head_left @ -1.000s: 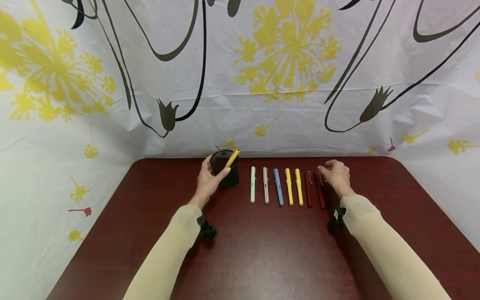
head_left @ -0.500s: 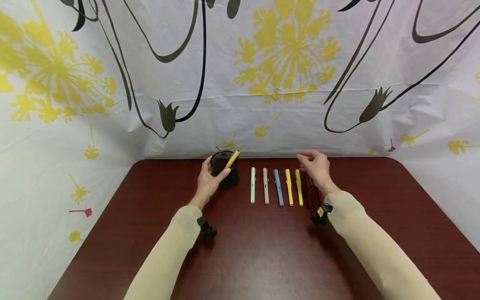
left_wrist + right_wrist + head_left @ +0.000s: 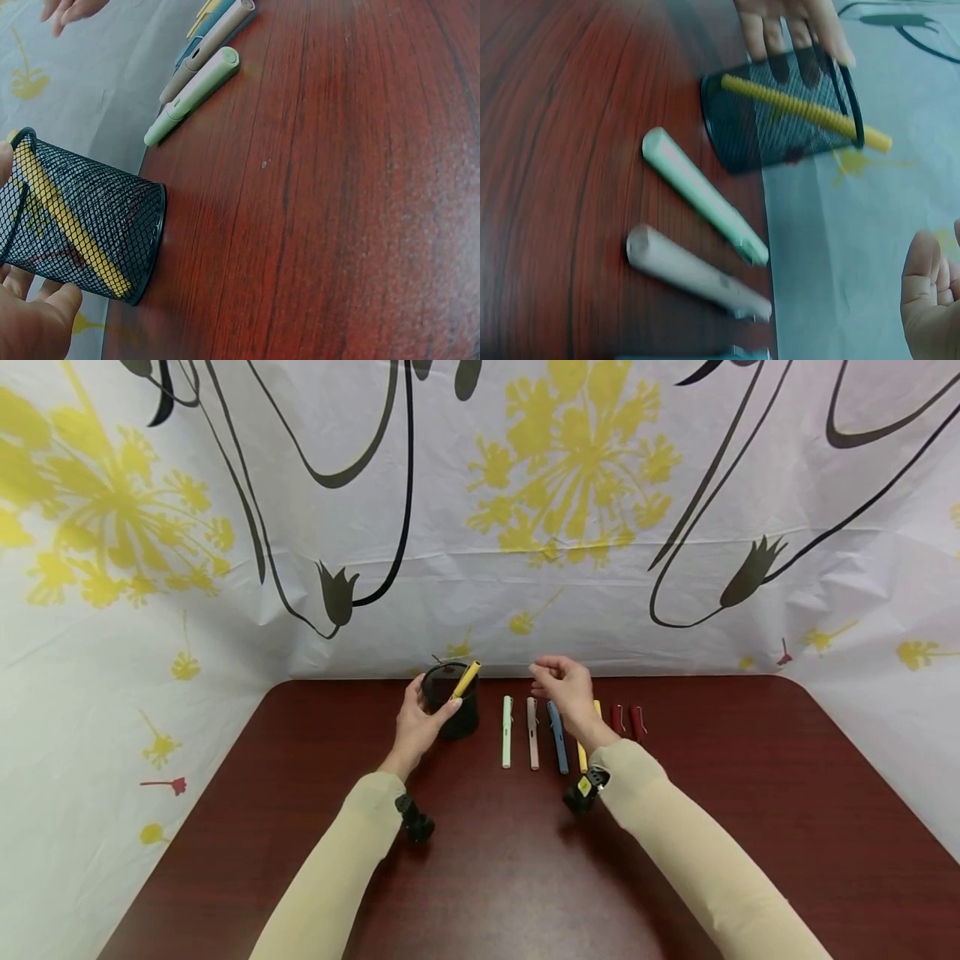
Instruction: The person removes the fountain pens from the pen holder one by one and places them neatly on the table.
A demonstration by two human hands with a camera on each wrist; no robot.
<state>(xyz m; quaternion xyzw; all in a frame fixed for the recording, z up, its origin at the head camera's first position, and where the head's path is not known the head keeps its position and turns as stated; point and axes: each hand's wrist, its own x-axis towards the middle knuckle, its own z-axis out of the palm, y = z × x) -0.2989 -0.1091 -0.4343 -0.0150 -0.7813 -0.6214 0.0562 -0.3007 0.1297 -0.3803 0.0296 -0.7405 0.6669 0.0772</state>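
My left hand (image 3: 416,727) grips the side of a black mesh pen holder (image 3: 463,723) standing at the back of the table. A yellow pen (image 3: 467,678) leans inside it, its top sticking out over the rim. Through the mesh in the left wrist view, the yellow pen (image 3: 75,223) slants down to the base. My right hand (image 3: 567,693) hovers over the row of pens, fingers loosely bent and holding nothing. Under or near it lie a light green pen (image 3: 507,735), a pale pink pen (image 3: 532,737) and a blue pen (image 3: 557,739).
Farther right in the row are a yellow pen (image 3: 582,760), partly hidden by the right hand, another yellow pen (image 3: 597,707), and two dark red pens (image 3: 617,718). A patterned white curtain (image 3: 420,527) hangs behind the dark red-brown table (image 3: 465,868).
My right hand has moved left, from beside the dark red pens to above the blue and pale pink ones, empty throughout. The left hand and pen holder have stayed in place.
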